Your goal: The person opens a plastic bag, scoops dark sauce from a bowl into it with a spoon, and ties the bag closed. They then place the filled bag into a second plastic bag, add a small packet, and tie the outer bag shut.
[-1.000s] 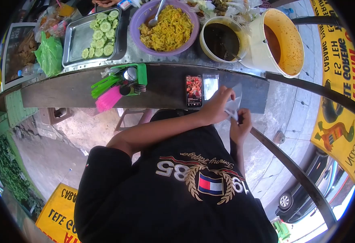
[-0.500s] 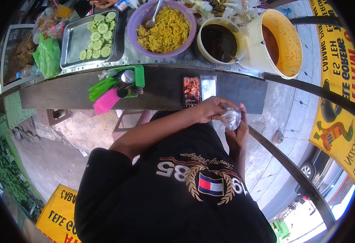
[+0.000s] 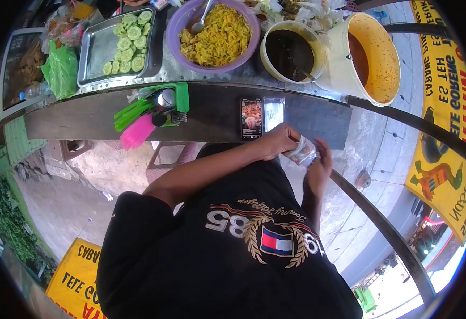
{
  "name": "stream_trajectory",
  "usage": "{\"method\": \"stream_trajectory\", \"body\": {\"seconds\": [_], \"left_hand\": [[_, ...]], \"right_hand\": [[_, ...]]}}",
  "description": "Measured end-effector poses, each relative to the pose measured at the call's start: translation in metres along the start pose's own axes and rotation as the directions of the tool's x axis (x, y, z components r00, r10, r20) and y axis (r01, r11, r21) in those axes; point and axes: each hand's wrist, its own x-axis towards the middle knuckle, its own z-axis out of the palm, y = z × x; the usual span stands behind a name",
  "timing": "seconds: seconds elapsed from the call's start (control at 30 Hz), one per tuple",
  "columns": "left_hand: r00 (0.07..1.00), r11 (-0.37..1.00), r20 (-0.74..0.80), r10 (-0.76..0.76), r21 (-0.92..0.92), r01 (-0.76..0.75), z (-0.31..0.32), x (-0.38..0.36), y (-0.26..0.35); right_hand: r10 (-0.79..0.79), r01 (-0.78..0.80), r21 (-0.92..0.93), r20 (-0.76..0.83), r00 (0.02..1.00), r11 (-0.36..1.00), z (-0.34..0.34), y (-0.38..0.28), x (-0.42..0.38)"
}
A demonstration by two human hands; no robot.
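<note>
My left hand (image 3: 282,140) pinches a small clear plastic bag (image 3: 302,152) at its left side, in front of the bench's near edge. My right hand (image 3: 319,166) has its bent fingers at the bag's right edge. The bag is partly spread between the hands, with its surface catching the light. Just beyond my left hand, a phone (image 3: 251,119) with a lit screen lies on the dark bench (image 3: 212,114). Beside the phone rests a flat stack of clear plastic bags (image 3: 274,112).
Along the counter stand a tray (image 3: 97,53) with cucumber slices (image 3: 132,40), a purple bowl (image 3: 172,45) of yellow shredded food, a tub of dark sauce (image 3: 289,56) and a tilted white bucket (image 3: 334,64). A green cutlery holder (image 3: 181,95) sits on the bench. A person's hand (image 3: 136,2) shows at the top.
The plastic bag was bunched up between my hands and is now flatter and more spread out. My right hand's fingers have shifted slightly. The phone screen's picture has changed.
</note>
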Motion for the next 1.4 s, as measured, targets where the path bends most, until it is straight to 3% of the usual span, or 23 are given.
{"method": "stream_trajectory", "body": {"seconds": [0.03,0.07,0.17,0.2,0.3,0.33,0.37,0.43,0.47,0.57,0.67,0.73,0.77,0.87,0.97,1.07,1.17,1.27,1.37,1.4], "left_hand": [[0.998,0.97,-0.032,0.052,0.24,-0.043,-0.005,0.003,-0.001],[0.992,0.88,-0.051,0.112,0.469,-0.075,-0.009,0.005,-0.002],[0.956,0.738,0.133,0.261,0.611,-0.287,0.003,-0.004,0.007],[0.925,0.754,0.142,0.353,0.542,-0.371,-0.004,0.003,-0.006],[0.959,0.92,-0.168,0.227,0.36,-0.154,-0.029,0.0,0.004],[0.945,0.958,-0.215,0.245,0.202,-0.203,-0.031,-0.008,0.02],[0.931,0.967,-0.262,0.254,0.04,-0.253,-0.035,-0.015,0.038],[0.897,0.941,-0.313,0.312,-0.03,-0.338,-0.05,-0.026,0.056],[0.869,0.933,-0.358,0.342,0.021,-0.358,-0.054,-0.032,0.065],[0.769,0.886,-0.447,0.458,0.153,-0.438,-0.078,-0.044,0.077],[0.723,0.879,-0.517,0.458,0.143,-0.454,-0.082,-0.062,0.093],[0.684,0.84,-0.494,0.537,0.24,-0.487,-0.092,-0.062,0.091],[0.663,0.817,-0.479,0.575,0.287,-0.5,-0.095,-0.062,0.089],[0.669,0.82,-0.487,0.562,0.224,-0.526,-0.087,-0.065,0.095],[0.693,0.834,-0.498,0.521,0.124,-0.538,-0.1,-0.057,0.094],[0.694,0.85,-0.516,0.502,0.148,-0.505,-0.092,-0.054,0.108],[0.652,0.824,-0.507,0.564,0.296,-0.484,-0.078,-0.05,0.124],[0.626,0.807,-0.522,0.579,0.26,-0.53,-0.076,-0.039,0.13],[0.652,0.815,-0.494,0.575,0.281,-0.507,-0.078,-0.04,0.135],[0.656,0.818,-0.492,0.572,0.277,-0.505,-0.078,-0.038,0.135]], "right_hand": [[-0.062,0.067,0.038,-0.115,0.991,0.997,0.003,-0.008,0.001],[-0.105,0.106,0.024,-0.05,0.993,0.994,0.003,-0.022,-0.002],[-0.193,0.127,0.252,0.257,0.947,0.959,0.041,-0.041,-0.006],[-0.242,0.229,0.081,0.364,0.899,0.97,0.04,-0.041,-0.002],[-0.189,0.195,0.002,0.249,0.95,0.981,0.032,-0.055,0.026],[-0.264,0.273,-0.09,0.103,0.959,0.958,0.036,-0.062,0.038],[-0.265,0.273,-0.15,0.076,0.961,0.95,0.035,-0.061,0.056],[-0.258,0.261,-0.168,0.039,0.965,0.951,0.043,-0.056,0.091],[-0.25,0.252,-0.125,0.031,0.968,0.96,0.054,-0.055,0.103],[-0.186,0.168,-0.263,-0.042,0.982,0.95,0.084,-0.066,0.123],[-0.236,0.216,-0.244,-0.056,0.97,0.945,0.089,-0.058,0.136],[-0.3,0.261,-0.375,-0.048,0.953,0.89,0.088,-0.07,0.13],[-0.331,0.281,-0.438,-0.041,0.943,0.854,0.087,-0.076,0.127],[-0.629,0.507,-0.693,0.1,0.771,0.512,0.08,-0.083,0.122],[-0.539,0.484,-0.653,0.136,0.831,0.583,0.084,-0.091,0.111],[-0.525,0.479,-0.539,0.078,0.847,0.693,0.086,-0.096,0.115],[-0.572,0.539,-0.532,0.12,0.812,0.653,0.092,-0.09,0.133],[-0.475,0.464,-0.573,0.144,0.868,0.675,0.094,-0.095,0.134],[-0.539,0.498,-0.526,0.087,0.838,0.689,0.101,-0.103,0.13],[-0.54,0.521,-0.536,0.137,0.83,0.665,0.101,-0.1,0.131]]}}
